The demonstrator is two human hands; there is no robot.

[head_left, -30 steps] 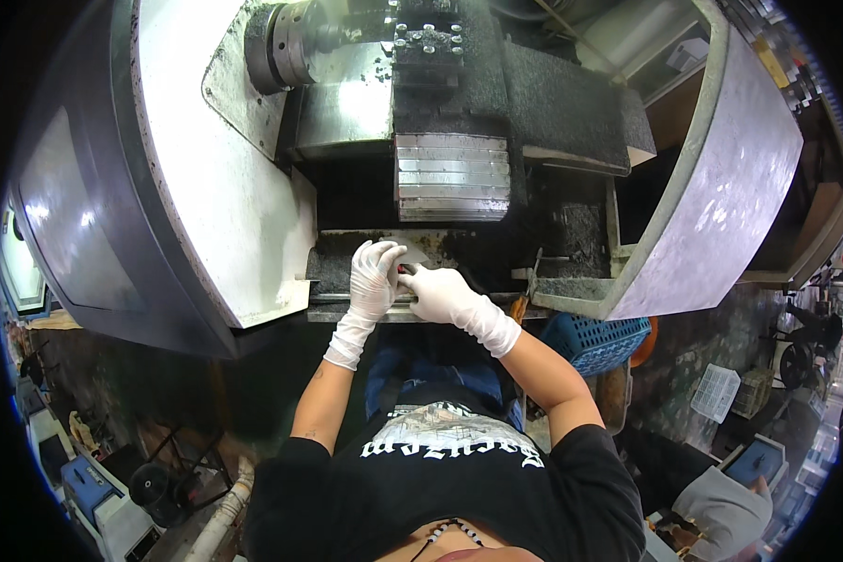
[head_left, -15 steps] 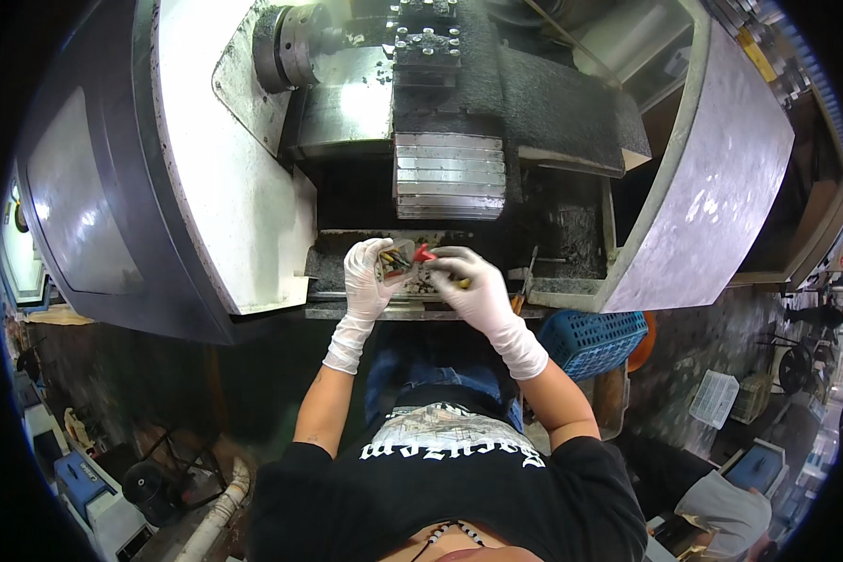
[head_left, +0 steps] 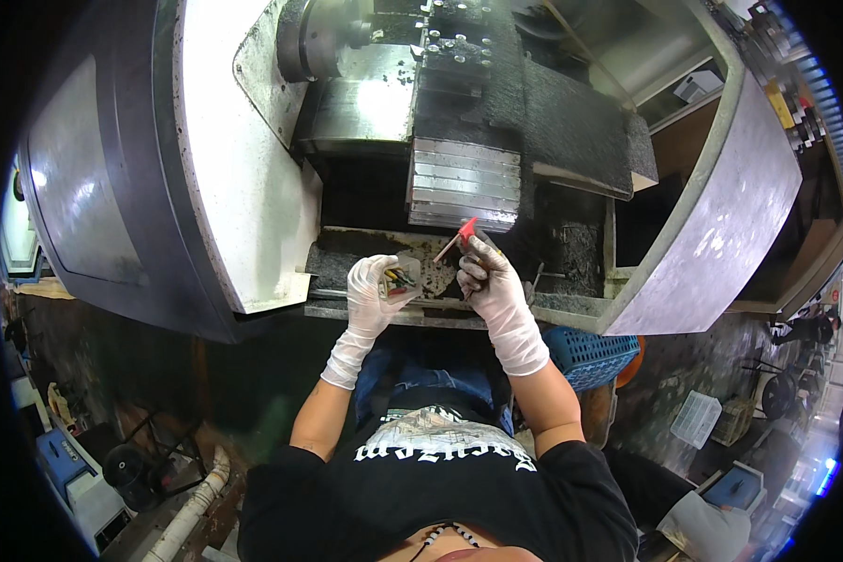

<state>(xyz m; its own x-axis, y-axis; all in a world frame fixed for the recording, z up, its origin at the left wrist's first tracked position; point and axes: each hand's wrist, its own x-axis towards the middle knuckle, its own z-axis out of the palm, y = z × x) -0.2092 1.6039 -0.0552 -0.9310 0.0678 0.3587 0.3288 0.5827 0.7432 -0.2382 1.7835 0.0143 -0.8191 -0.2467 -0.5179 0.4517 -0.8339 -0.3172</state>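
My left hand (head_left: 367,292), in a white glove, is closed round a small clear plastic box (head_left: 409,294). Thin pieces with yellow, green and dark parts lie inside the box. My right hand (head_left: 493,288), gloved and smudged dark at the fingertips, grips a small red-handled key (head_left: 467,229). Its thin shaft slants down and left from the red handle, toward the box but apart from it. Both hands are over the front edge of an open lathe, below a slatted metal way cover (head_left: 465,182).
The lathe's chuck (head_left: 306,39) is at upper left, and a tool block (head_left: 454,47) with several bolts stands beside it. Dark chips coat the bed. The machine's door (head_left: 721,225) stands at right. A blue basket (head_left: 590,358) sits below my right forearm.
My right hand has moved right, away from the box, taking the red-handled key along and turning it so its shaft shows. My left hand still holds the box, now slightly lower.
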